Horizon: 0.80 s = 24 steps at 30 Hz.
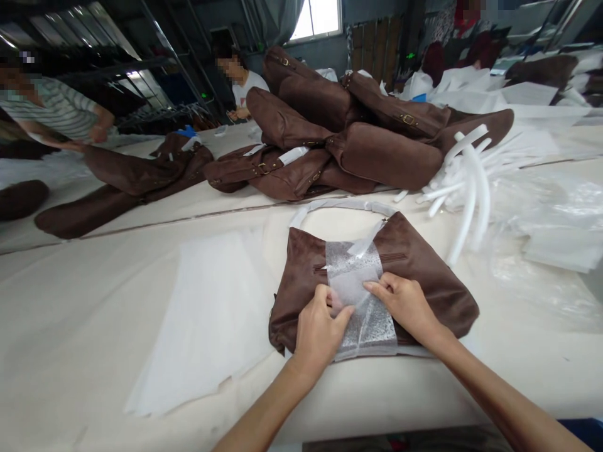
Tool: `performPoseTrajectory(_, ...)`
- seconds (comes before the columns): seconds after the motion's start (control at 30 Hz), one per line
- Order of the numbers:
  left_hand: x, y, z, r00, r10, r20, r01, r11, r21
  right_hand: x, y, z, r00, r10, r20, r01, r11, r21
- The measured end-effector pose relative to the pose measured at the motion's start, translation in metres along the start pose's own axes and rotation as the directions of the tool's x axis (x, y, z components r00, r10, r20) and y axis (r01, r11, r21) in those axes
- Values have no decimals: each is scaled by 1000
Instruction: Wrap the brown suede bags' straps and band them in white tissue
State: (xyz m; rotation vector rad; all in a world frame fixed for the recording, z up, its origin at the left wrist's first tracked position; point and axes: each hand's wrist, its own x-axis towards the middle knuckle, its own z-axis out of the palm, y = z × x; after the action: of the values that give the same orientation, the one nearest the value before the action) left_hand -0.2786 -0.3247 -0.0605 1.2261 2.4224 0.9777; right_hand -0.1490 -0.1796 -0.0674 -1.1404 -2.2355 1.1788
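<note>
A dark brown leather handbag (421, 251) lies flat on the table before me, its handle (346, 206) wrapped in white material. Round the bag's middle runs a translucent bubbly wrap (372, 326), with a whitish patch on its front. My left hand (323, 323) is closed at the wrap's left side, fingers curled, some partly behind the film, and the thumb on top. On the right side, my right hand (407, 301) pinches the wrap between thumb and fingers. The fingertips' exact grip is partly hidden.
White sheets (207, 314) lie left of the bag. Behind it rises a heap of brown bags (391, 154). White foam tubes (471, 188) and clear plastic (551, 251) lie on the right. Across the table, a person in a striped shirt (61, 103) handles another bag (136, 169).
</note>
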Motion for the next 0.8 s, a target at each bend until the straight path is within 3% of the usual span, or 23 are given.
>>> performPoseTrajectory(0.07, -1, -3, 3, 981, 157, -111, -150, 986, 68, 1, 0, 1, 1000, 15, 13, -15, 1000, 8)
performPoseTrajectory(0.1, -2, -4, 3, 950, 263, -167, -243, 961, 133, 1, 0, 1, 1000, 19, 18, -20, 1000, 11)
performPoseTrajectory(0.17, -5, -4, 2, 853, 476, -214, -417, 868, 269, 2, 1, 2, 999, 17, 27, -18, 1000, 14)
performPoseTrajectory(0.23, -9, -1, -3, 760, 635, -140, -572, 755, 321, 3, 3, 3, 999, 1, 35, -2, 1000, 10)
performPoseTrajectory(0.3, -15, 6, -8, 687, 723, -73, -676, 673, 300, 5, 5, 4, 999, -9, 37, 9, 1000, 6)
performPoseTrajectory(0.43, -24, 19, -14, 579, 807, -117, -755, 584, 299, 7, 7, 7, 1000, 0, 15, -1, 1000, 16)
performPoseTrajectory(0.5, -20, 17, -10, 548, 836, 16, -797, 517, 313, 7, 4, 6, 1000, 8, 23, -8, 999, 34)
performPoseTrajectory(0.57, -11, 6, 1, 555, 819, 149, -793, 465, 394, 8, 0, 6, 1000, 22, 21, -23, 999, 49)
performPoseTrajectory(0.63, 3, -9, 18, 576, 806, 133, -740, 447, 502, 14, -3, 7, 999, 48, -23, -47, 998, 32)
performPoseTrajectory(0.67, 10, -17, 26, 558, 822, 118, -737, 425, 526, 18, -3, 7, 997, 80, -11, -79, 993, 86)
performPoseTrajectory(0.73, 20, -30, 40, 532, 837, 127, -740, 387, 550, 24, -5, 5, 982, 173, 69, -186, 936, 298)
performPoseTrajectory(0.8, 25, -37, 48, 507, 853, 125, -745, 361, 562, 23, -6, -1, 959, 236, 156, -282, 824, 491)
